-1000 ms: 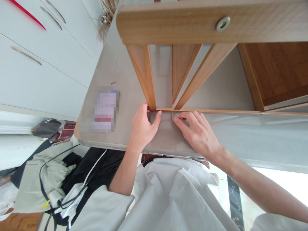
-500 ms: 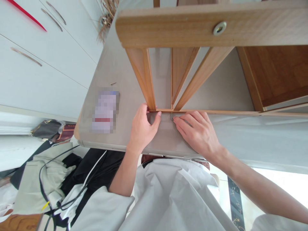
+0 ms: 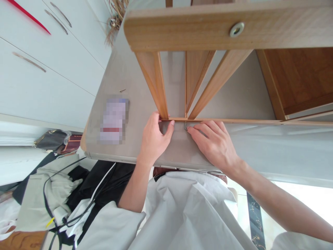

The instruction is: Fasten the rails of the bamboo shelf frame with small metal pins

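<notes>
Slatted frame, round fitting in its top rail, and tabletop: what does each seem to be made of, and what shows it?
Slatted frame: wood, probably varnished; grain and a soft sheen show.
Round fitting: likely metal; its silvery rim catches light.
Tabletop: smooth, grey, glossy with pale reflections; perhaps laminate or plastic.

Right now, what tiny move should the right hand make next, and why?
Probably a gentle turn of the small metal piece: the right hand has its fingertips on it, it seems to meet the near edge of the wooden frame, and the left hand has a grip on that frame.
</notes>
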Tool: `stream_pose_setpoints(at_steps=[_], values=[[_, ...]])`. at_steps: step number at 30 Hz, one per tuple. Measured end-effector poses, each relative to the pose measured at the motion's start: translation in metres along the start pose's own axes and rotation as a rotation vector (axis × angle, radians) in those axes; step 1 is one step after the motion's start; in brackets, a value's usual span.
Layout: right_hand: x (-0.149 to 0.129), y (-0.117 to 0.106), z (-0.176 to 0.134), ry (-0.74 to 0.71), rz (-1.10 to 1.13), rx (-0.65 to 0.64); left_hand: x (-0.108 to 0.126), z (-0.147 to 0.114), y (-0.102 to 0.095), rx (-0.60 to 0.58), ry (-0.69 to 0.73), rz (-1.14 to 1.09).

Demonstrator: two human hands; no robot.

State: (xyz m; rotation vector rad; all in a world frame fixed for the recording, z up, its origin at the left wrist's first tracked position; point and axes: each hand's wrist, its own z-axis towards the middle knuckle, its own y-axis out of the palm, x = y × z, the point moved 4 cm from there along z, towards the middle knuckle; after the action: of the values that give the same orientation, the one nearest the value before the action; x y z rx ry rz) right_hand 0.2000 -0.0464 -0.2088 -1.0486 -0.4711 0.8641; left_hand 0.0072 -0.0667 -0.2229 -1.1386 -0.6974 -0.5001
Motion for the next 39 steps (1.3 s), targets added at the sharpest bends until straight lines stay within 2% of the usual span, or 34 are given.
stream_pose_setpoints(at_steps=[13, 24, 39], values=[[-0.0008, -0.0043, -0.0013, -0.045, -0.049, 0.001, -0.0002, 0.0002, 0.0003, -0.004, 0.000, -0.001], [-0.0017, -0.0010, 0.0001, 0.028, -0.006, -0.031, -0.0006, 0.0002, 0.0005, -0.008, 0.004, -0.007], [-0.0006, -0.0005, 0.0002, 0.030, 0.024, -0.022, -0.0004, 0.0008, 0.0003, -0.001, -0.009, 0.014]])
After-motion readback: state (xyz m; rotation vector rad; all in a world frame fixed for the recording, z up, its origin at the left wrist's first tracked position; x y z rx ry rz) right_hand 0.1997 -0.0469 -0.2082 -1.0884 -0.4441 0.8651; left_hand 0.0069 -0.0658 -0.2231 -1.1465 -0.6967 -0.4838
